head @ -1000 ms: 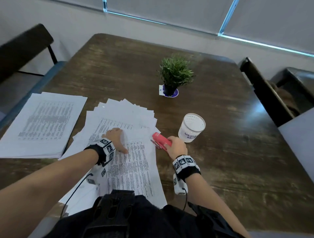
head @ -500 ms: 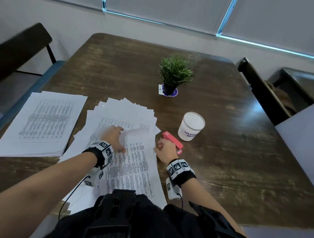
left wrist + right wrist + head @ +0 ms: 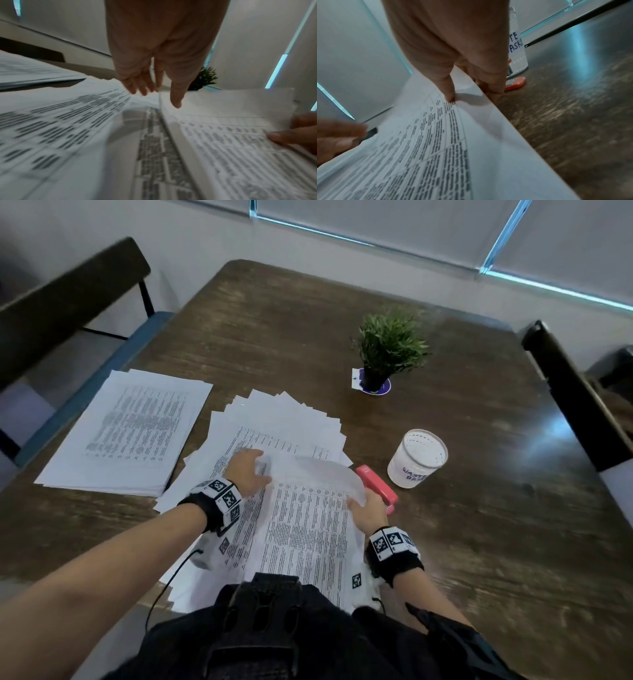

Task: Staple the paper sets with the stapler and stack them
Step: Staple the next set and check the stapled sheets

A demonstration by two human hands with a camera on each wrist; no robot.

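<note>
A printed paper set [image 3: 308, 529] lies on top of a fanned pile of sheets [image 3: 287, 416] at the table's near edge, its top end curled up. My left hand [image 3: 258, 469] pinches its top left corner, thumb over the sheet and fingers behind the edge, as the left wrist view [image 3: 159, 94] shows. My right hand [image 3: 358, 503] pinches the right edge, thumb on top and fingers underneath [image 3: 471, 94]. The pink stapler [image 3: 376, 487] lies on the table just beyond my right hand, free of both hands.
A neat stack of printed sheets [image 3: 126, 433] lies to the left. A white cup [image 3: 418, 457] stands right of the stapler, and a small potted plant [image 3: 390, 350] stands further back. Dark chairs flank the wooden table [image 3: 479, 508].
My right hand set the stapler down on the table beside the cup, let it go and took the paper set's right edge. The set's top end has lifted.
</note>
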